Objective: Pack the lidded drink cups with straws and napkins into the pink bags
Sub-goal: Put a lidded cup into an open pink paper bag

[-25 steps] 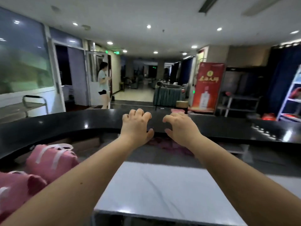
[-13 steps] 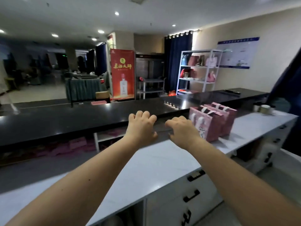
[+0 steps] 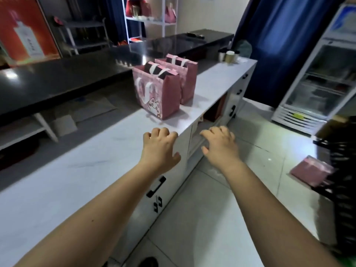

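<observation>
Both hands, left hand (image 3: 159, 149) nearer, hover with empty, loosely curled fingers short of the pink bags (image 3: 158, 93) standing ahead on the surface (image 3: 96, 170).

blurred throughout by motion. inside of the front pink bag (image 3: 157, 91) too dark to read; rear pink bag (image 3: 185, 78) half hidden behind it. cups (image 3: 229, 55) too small to tell lids. fridge (image 3: 319, 74) cut off at right edge.

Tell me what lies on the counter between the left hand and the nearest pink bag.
Head view: bare white countertop between left hand and pink bag.
</observation>
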